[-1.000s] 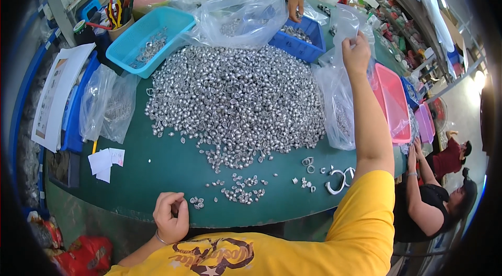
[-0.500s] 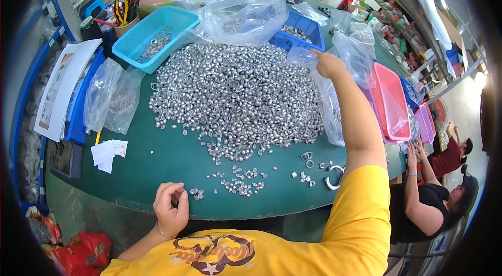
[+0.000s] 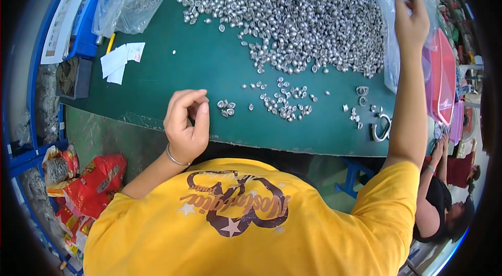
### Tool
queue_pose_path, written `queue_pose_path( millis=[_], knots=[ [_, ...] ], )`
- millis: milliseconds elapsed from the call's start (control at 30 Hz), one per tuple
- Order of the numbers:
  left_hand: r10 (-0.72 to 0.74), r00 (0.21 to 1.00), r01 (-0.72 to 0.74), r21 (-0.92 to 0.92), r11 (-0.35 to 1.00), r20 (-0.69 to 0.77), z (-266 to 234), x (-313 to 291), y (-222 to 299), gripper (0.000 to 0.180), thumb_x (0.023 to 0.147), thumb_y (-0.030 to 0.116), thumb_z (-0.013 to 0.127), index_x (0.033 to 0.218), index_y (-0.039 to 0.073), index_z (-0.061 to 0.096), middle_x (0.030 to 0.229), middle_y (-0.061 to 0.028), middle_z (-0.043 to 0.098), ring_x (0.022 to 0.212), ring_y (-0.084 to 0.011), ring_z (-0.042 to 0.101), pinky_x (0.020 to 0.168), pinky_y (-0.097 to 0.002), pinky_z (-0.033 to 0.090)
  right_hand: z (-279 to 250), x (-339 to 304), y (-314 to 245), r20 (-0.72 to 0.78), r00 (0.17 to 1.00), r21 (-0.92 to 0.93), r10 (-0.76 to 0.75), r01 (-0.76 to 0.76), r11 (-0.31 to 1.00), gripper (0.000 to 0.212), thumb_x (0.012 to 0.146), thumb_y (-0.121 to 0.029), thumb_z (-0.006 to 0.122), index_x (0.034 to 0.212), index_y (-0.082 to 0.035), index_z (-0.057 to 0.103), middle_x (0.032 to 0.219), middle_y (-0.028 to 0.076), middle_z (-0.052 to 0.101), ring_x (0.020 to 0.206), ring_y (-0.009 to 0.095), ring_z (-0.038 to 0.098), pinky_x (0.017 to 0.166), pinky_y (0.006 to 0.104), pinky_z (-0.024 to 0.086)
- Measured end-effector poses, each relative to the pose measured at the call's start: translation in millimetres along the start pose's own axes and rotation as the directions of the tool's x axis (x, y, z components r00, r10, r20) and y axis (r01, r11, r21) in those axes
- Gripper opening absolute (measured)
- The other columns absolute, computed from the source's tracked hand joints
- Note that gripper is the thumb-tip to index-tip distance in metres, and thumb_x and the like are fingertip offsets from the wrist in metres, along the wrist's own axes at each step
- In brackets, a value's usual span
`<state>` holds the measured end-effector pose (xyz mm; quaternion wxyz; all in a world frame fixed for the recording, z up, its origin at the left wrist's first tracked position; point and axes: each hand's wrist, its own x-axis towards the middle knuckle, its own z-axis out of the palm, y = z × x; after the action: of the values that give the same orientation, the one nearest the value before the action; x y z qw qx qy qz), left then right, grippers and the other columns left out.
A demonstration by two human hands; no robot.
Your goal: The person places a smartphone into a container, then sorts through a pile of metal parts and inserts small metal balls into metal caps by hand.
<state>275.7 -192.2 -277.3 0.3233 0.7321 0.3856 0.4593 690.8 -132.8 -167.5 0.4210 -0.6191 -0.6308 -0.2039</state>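
Note:
A large heap of small, silver, cup-shaped metal pieces (image 3: 293,9) covers the far part of the green table (image 3: 157,75). Near the table's front edge is my left hand (image 3: 185,122), loosely curled; its palm side is hidden, so what it holds, if anything, does not show. Just right of it lies a small cluster of the pieces (image 3: 226,108), and farther right a bigger scatter (image 3: 287,101). My right hand (image 3: 411,22) is raised at the heap's right side over a clear plastic bag (image 3: 389,61), fingers bent and apart, nothing visible in them.
White paper slips (image 3: 121,61) and a filled clear bag (image 3: 130,1) lie at the left, beside a blue tray (image 3: 86,30). Toward the right are rings (image 3: 362,95), a silver bangle (image 3: 380,128) and a pink basket (image 3: 442,77). A co-worker (image 3: 436,203) sits at far right.
The view has tipped down, so the far baskets have mostly left the picture. My right hand has gone from pointing outward over the bag to bent fingers nearer me. The left hand's fingers have loosened slightly.

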Motion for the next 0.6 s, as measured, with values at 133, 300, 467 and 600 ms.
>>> queue_pose_path(
  millis=[133, 300, 467, 600],
  knots=[
    [-0.012, 0.996, 0.012, -0.001, 1.000, 0.091, -2, -2, -4, 0.027, 0.078, -0.005, 0.057, 0.104, -0.002, 0.052, 0.093, -0.0077, 0.050, 0.070, -0.0082, 0.046, 0.060, -0.0195, 0.038, -24, -103, -106, 0.489, 0.863, 0.276, -0.126, -0.016, 0.961, 0.030, 0.066, 0.010, 0.052, 0.092, -0.001, 0.060, 0.091, 0.013, 0.061, 0.084, 0.029, 0.059, 0.076, 0.0335, 0.047],
    [0.134, 0.932, -0.221, 0.235, 0.947, 0.336, 6, 11, 12, 0.039, 0.061, 0.006, 0.075, 0.096, 0.003, 0.059, 0.091, -0.0092, 0.054, 0.073, -0.0193, 0.053, 0.060, -0.0270, 0.043, -29, -189, -155, 0.564, 0.819, 0.243, -0.107, -0.040, 0.969, 0.033, 0.069, 0.006, 0.056, 0.102, 0.002, 0.058, 0.109, 0.017, 0.056, 0.098, 0.034, 0.054, 0.086, 0.0404, 0.043],
    [0.154, 0.921, -0.237, 0.203, 0.950, 0.358, 12, 12, 11, 0.017, 0.066, 0.002, 0.070, 0.080, 0.003, 0.062, 0.083, -0.0075, 0.056, 0.075, -0.0234, 0.055, 0.066, -0.0302, 0.044, -32, -204, -162, 0.409, 0.906, 0.163, 0.110, -0.191, 0.968, 0.028, 0.072, 0.005, 0.059, 0.100, 0.001, 0.060, 0.107, 0.016, 0.058, 0.096, 0.031, 0.055, 0.084, 0.0387, 0.043],
    [0.168, 0.921, -0.248, 0.197, 0.949, 0.351, 12, 11, 7, 0.016, 0.066, 0.002, 0.070, 0.080, 0.003, 0.061, 0.084, -0.0081, 0.056, 0.076, -0.0233, 0.055, 0.066, -0.0299, 0.044, -30, -202, -165, 0.481, 0.876, 0.100, 0.014, -0.071, 0.992, 0.027, 0.071, 0.006, 0.060, 0.098, 0.000, 0.061, 0.100, 0.014, 0.060, 0.092, 0.032, 0.055, 0.080, 0.0363, 0.044]
  ],
)
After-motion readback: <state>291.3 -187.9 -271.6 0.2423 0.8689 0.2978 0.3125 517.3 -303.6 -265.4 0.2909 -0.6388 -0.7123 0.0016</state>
